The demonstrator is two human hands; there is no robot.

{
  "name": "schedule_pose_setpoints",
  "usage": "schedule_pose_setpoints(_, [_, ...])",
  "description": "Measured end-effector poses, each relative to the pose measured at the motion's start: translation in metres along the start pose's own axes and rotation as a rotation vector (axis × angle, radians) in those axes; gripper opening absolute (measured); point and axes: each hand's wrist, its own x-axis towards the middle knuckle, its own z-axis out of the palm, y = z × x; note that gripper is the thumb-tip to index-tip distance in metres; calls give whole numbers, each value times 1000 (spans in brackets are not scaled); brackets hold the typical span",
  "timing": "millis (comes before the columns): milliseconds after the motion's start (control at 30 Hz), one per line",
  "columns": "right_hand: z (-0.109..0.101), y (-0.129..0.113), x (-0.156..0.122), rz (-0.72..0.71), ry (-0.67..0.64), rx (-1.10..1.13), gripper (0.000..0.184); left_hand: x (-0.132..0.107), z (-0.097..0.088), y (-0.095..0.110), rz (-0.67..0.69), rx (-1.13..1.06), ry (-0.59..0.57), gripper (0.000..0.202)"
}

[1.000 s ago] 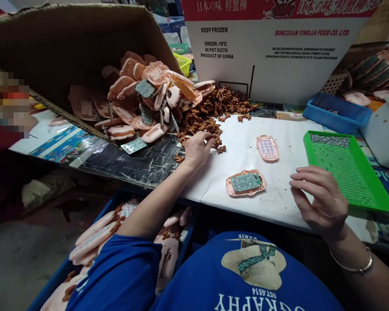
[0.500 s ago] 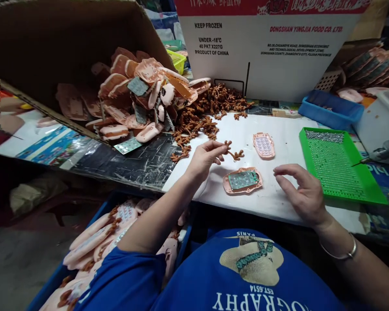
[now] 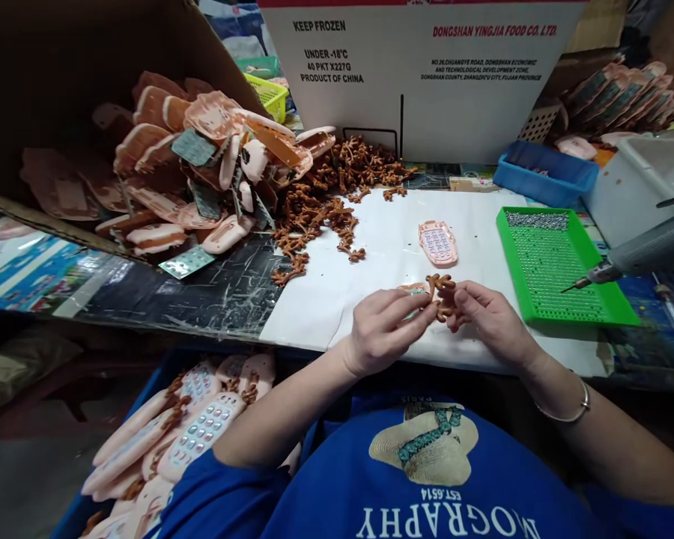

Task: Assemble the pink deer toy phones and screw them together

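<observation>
My left hand (image 3: 390,329) and my right hand (image 3: 491,322) meet above the white work surface, fingers closed on a brown antler-shaped piece (image 3: 440,282) between them. Parts of the piece are hidden by my fingers. Directly behind my left hand lies a pink plastic shell with a circuit board (image 3: 414,289), mostly covered from view. Farther back, a second pink shell (image 3: 438,244) lies with a pale keypad pad in it. Many more brown antler-shaped pieces (image 3: 314,217) are heaped at the left of the white sheet.
A tilted cardboard box (image 3: 61,251) at left spills pink shells and boards. At right are a green tray (image 3: 573,311) of screws, a blue bin (image 3: 544,180) and an electric screwdriver (image 3: 645,251). Below the table, a blue crate (image 3: 146,397) holds assembled pink toy phones (image 3: 202,434).
My left hand has brought the antler-shaped piece down and right, over the shell with the circuit board. My right hand has moved left and closed on the piece too. The view has shifted.
</observation>
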Motion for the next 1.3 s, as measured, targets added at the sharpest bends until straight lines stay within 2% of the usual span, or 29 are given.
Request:
schedule_pose_setpoints(67, [3,-1,-3,45,-82,58,38,-3,3,3,52,16,-96,19])
schedule_pose_setpoints(167, [1,-4,-3,52,-75,54,31,-8,9,6,31,-14,-194,23])
schedule_pose_setpoints(233, [-5,-3,-1,39,-19,-23,31,-12,13,7,-83,-16,-211,28])
schedule_pose_setpoints(300, [-13,-1,3,45,32,-140,33,-15,17,7,-258,-1,-238,40])
schedule_pose_setpoints(400, [-22,5,10,89,49,-271,34,-20,21,5,-406,7,-354,48])
schedule_pose_setpoints(467, [-23,8,14,102,34,-293,33,-23,23,4,-410,-7,-403,42])
schedule_pose_setpoints(600, [-18,10,18,89,-4,-323,32,-26,25,2,-383,-42,-391,39])
schedule_pose_setpoints(767, [-16,6,23,-30,-9,-529,25,-25,23,1,-379,-49,-409,40])
schedule_pose_setpoints(867, [-20,4,28,-95,-88,-675,21,-24,21,-3,-341,-83,-421,40])
schedule_pose_setpoints(967, [-23,3,31,-70,-161,-685,19,-23,17,-7,-328,-132,-442,41])
schedule_pose_setpoints(1067, [-24,3,30,-88,-48,-754,21,-24,16,-9,-341,-150,-454,41])
schedule_pose_setpoints(1167, [-23,5,28,-225,155,-871,25,-25,16,-8,-333,-151,-444,40])
schedule_pose_setpoints(1200, [-22,7,29,-261,184,-883,25,-25,16,-8,-327,-148,-440,39])
schedule_pose_setpoints(1300, [-21,11,34,-271,102,-831,28,-25,17,-7,-317,-136,-439,39])
